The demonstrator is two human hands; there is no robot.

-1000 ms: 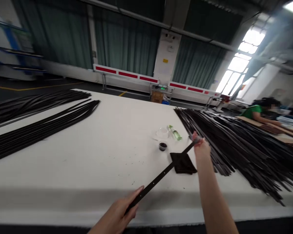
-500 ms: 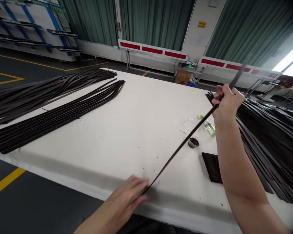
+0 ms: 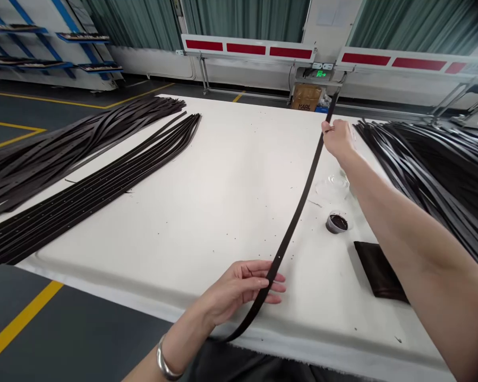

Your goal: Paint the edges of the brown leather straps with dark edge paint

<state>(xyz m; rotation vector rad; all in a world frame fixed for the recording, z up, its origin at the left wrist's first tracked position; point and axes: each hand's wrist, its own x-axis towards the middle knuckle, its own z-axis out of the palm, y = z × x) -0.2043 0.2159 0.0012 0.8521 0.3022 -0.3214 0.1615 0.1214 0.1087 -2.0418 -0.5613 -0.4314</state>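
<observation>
A long, narrow dark strap, which looks like leather, runs between my two hands over the white table. My right hand is closed, pinching it near its far end, a short length of which sticks out beyond the fingers. Lower down, my left hand has its thumb on the strap's face and its fingers behind, spread a little. A small hole shows in the strap just above that thumb. Below the left hand the strap curves down toward the table's near edge, where its end is hidden.
On the left of the white table lie a row of dark straps and a looser bundle. More straps are heaped at right. A small cup of dark stuff and a folded dark piece lie near my right forearm.
My right hand has moved left and farther away along with the strap. My left hand has moved right and up. The strap's broad face now shows, and it bends instead of running straight.
</observation>
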